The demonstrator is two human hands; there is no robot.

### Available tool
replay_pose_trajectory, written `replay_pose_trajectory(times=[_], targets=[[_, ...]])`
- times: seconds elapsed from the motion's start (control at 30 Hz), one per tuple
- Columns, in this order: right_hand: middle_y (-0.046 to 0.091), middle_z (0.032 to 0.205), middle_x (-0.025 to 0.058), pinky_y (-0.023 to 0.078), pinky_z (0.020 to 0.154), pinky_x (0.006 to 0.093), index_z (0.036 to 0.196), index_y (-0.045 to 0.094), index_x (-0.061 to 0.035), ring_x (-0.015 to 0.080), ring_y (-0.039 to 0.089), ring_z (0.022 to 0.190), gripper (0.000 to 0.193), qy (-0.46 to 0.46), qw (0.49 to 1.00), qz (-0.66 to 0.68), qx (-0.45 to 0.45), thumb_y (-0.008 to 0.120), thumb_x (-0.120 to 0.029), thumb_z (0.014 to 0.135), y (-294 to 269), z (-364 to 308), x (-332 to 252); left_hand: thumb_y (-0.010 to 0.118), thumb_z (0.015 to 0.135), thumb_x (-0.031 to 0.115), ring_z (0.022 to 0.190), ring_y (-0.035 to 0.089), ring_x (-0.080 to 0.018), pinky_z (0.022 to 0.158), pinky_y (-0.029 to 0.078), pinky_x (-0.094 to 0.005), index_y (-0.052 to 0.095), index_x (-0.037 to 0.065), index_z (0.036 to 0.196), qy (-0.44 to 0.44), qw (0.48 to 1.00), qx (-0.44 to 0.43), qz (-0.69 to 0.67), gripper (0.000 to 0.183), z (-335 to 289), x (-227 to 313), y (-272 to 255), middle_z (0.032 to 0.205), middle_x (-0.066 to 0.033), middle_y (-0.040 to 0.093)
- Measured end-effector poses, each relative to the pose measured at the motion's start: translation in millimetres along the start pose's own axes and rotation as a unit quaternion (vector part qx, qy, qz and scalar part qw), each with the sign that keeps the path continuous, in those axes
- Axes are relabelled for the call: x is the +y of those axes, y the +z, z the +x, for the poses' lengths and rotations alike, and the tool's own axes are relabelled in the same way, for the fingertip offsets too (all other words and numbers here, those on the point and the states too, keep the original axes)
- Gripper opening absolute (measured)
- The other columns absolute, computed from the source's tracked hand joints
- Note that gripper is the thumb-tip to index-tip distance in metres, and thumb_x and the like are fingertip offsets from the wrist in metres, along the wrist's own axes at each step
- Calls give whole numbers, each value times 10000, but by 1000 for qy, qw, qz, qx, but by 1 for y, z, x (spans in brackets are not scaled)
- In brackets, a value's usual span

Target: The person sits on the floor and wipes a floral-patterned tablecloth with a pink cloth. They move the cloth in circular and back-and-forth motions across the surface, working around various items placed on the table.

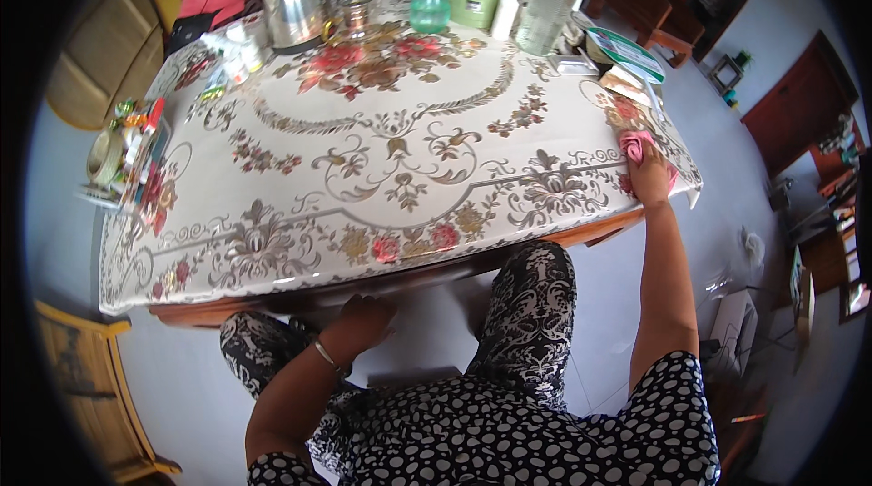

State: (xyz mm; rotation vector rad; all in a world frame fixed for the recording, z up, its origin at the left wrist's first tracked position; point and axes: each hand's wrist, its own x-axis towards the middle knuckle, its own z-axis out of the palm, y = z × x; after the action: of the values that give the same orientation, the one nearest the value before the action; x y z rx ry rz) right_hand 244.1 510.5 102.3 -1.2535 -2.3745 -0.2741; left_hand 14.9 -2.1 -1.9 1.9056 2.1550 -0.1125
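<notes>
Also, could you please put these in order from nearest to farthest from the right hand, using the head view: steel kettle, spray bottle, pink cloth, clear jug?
1. Pink cloth: touching the right hand.
2. Clear jug: far side, right.
3. Spray bottle: far side, about middle.
4. Steel kettle: far side, left.

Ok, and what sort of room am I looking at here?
Probably a dining or living room in a home: a floral tablecloth covers the big table, with a metal kettle and a clear water jug standing along its far side.
</notes>
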Motion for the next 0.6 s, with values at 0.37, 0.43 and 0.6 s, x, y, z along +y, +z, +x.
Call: replay_pose_trajectory(times=[0.37,0.43,0.6], targets=[[549,1202,204,392,991,419,1226,504,15,364,521,1108,434,-329,922,193,61,597,-174,847,-24,-51,-247,690,740,273,853,637,-269,736,478,-420,641,98,871,11,998,48,-30,224,-7,5,0,860,-104,651],[561,1170,200,396,977,423,1196,530,-5,356,522,1113,427,-368,894,249,51,631,-149,807,-36,-72,-305,668,743,244,878,635,-288,798,463,-440,641,96,868,-11,998,30,-49,196,-13,5,-6,895,-113,653],[471,1343,143,305,1072,428,1280,491,-53,322,422,1264,558,-470,844,258,11,667,-199,771,-64,-130,-414,681,753,261,963,617,-292,844,465,-422,612,70,1011,-40,999,-13,-24,328,-13,-2,-2,1005,-146,640]])
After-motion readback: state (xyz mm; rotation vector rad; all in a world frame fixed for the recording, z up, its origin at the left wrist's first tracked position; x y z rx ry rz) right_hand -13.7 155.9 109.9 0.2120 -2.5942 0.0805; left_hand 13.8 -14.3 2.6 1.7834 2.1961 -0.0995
